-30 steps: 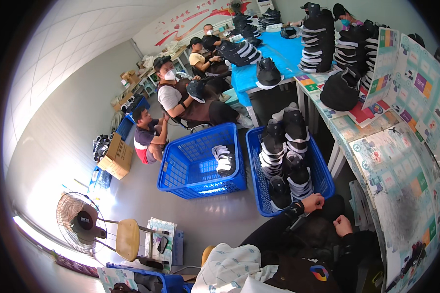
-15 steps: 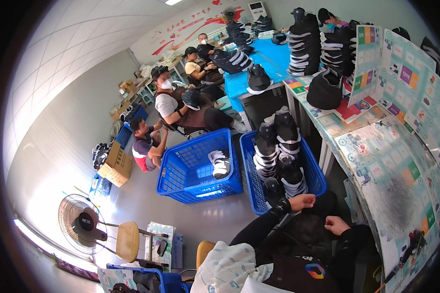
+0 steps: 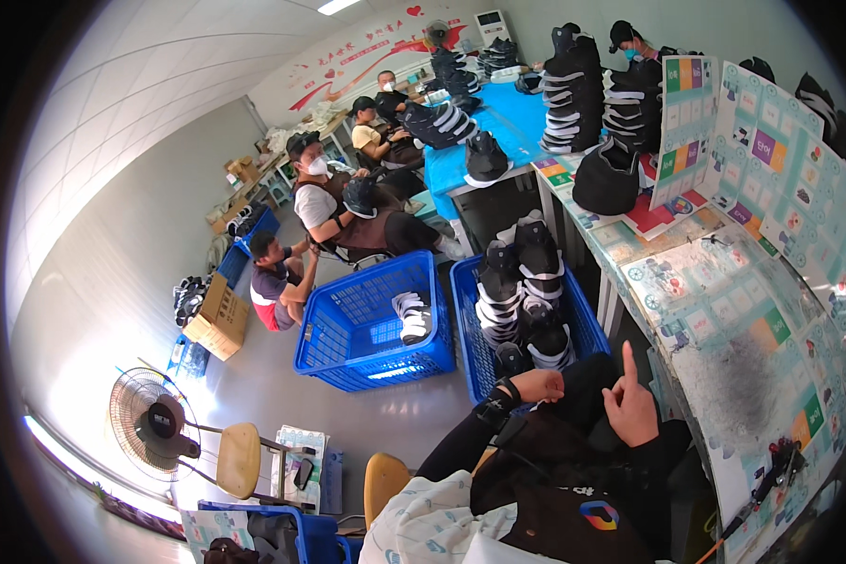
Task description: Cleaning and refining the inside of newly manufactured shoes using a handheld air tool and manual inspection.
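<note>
My left hand [image 3: 540, 384] is curled closed above my lap, at the near rim of a blue basket; nothing shows in it. A black band circles that wrist. My right hand [image 3: 631, 410] is raised beside it with the index finger pointing straight up. Its other fingers are folded and it holds nothing. Nearest to both hands are black-and-white shoe uppers [image 3: 499, 301], stacked in columns inside the right-hand blue basket [image 3: 584, 321]. A dark apron [image 3: 555, 517] covers my lap.
A paper-covered bench [image 3: 696, 310] runs along my right, bearing a black shoe upper [image 3: 607, 177] and a thin tool [image 3: 771, 479]. Another blue basket [image 3: 371, 371] stands to the left with a few uppers. A fan [image 3: 163, 423] and stool [image 3: 239, 461] are at left. Several co-workers sit farther back.
My right hand has risen and its index finger has straightened upward. My left hand has shifted slightly left and remains curled. The whole view has shifted slightly.
</note>
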Motion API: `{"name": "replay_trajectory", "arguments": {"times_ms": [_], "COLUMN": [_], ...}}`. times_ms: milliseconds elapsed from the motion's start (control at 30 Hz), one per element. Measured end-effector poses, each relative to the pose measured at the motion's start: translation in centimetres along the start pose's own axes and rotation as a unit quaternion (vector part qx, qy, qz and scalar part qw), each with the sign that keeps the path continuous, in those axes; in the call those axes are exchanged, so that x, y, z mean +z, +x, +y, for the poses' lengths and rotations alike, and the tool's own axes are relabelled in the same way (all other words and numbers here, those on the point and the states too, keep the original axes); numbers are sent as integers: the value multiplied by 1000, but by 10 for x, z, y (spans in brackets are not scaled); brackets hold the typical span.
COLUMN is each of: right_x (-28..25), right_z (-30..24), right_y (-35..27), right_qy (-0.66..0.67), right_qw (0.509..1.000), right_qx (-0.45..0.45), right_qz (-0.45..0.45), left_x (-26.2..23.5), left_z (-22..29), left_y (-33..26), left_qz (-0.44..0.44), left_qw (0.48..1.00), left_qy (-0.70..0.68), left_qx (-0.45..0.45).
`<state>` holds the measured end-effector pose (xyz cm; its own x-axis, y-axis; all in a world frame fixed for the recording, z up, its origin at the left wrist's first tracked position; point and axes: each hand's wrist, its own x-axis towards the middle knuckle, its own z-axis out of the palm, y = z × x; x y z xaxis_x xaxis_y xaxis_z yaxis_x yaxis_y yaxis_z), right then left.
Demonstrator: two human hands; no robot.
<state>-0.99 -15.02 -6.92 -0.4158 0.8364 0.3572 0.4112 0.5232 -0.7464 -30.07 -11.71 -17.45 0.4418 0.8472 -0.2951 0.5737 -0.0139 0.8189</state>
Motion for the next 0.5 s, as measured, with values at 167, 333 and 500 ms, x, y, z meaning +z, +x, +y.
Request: {"name": "replay_trajectory", "arguments": {"times_ms": [167,333,500], "right_x": [-25,-37,-42], "right_z": [-29,-54,-16], "right_y": [12,38,41], "right_qy": [18,-26,-10], "right_qw": [994,968,970], "right_qx": [-71,-174,-213], "right_qz": [79,180,120], "left_x": [-13,-26,-24], "left_z": [4,-9,-90], "left_y": [-17,-46,-49], "left_qz": [79,99,117], "left_qw": [996,995,987], "left_qy": [24,-13,-16], "left_qx": [36,-17,-113]}}
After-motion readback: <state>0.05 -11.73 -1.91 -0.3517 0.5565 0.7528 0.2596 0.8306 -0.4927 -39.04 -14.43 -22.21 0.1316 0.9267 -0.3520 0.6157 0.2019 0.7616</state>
